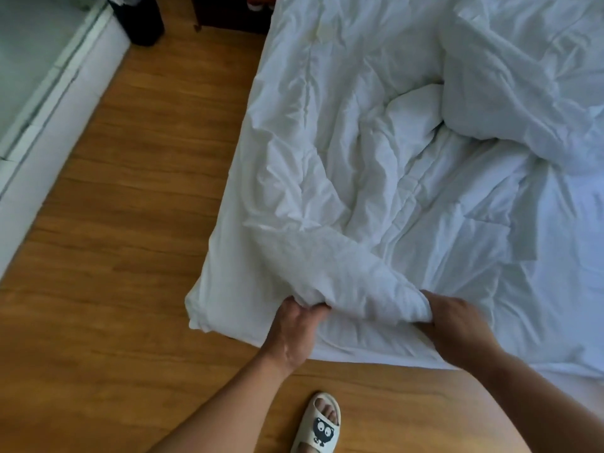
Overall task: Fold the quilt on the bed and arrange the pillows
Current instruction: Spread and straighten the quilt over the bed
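At the bed edge, left hand and right hand grip the quilt hem, fingers curled, probably to fold it.

A wooden floor of warm brown planks is seen over the left and lower parts of the view. At the bottom edge a cream slipper is placed on it. A black cartoon figure with two round eyes is printed on the strap, and bare toes are shown at the open front. Along the left side a white ledge is laid diagonally, and a pale grey-green surface is bordered by it. At the top a black container is stood on the floor. To its right a dark piece of furniture is cut by the frame edge, with something red, too blurred to be named.
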The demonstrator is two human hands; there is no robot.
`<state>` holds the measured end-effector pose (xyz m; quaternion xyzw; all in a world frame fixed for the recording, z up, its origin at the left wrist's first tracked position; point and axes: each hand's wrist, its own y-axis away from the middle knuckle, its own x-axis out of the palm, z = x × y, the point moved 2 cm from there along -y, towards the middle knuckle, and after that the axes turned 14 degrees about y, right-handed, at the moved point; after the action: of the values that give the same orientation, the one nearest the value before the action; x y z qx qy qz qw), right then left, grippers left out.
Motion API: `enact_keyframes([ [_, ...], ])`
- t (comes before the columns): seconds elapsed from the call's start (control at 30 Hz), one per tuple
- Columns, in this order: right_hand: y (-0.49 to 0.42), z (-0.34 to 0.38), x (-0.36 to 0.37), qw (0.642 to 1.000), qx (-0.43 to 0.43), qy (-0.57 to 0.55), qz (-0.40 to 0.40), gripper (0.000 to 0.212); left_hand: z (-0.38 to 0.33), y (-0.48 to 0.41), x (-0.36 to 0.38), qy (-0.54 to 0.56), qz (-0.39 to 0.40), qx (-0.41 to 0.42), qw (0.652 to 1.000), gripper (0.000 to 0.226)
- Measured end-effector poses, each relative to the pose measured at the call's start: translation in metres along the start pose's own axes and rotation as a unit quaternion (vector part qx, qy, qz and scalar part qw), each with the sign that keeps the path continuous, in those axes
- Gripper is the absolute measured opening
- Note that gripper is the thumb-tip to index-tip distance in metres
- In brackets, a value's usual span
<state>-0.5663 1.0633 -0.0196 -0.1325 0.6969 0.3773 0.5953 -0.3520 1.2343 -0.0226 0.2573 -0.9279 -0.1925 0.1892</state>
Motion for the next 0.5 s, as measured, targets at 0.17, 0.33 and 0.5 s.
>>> enact_keyframes([
  [0.17, -0.006, -0.003, -0.068, 0.984, -0.031, -0.105, 0.140, 0.052, -0.030, 0.042, -0.005, 0.176, -0.175, -0.040, 0.968, 0.014],
  [0.33, -0.007, 0.020, -0.076, 0.968, -0.024, -0.184, 0.167, 0.055, -0.038, 0.065, -0.047, 0.286, -0.206, -0.093, 0.931, 0.025],
  [0.5, 0.001, 0.054, -0.017, 0.973, -0.101, -0.142, 0.154, 0.086, 0.017, 0.047, -0.063, 0.326, -0.195, -0.141, 0.914, 0.051],
])
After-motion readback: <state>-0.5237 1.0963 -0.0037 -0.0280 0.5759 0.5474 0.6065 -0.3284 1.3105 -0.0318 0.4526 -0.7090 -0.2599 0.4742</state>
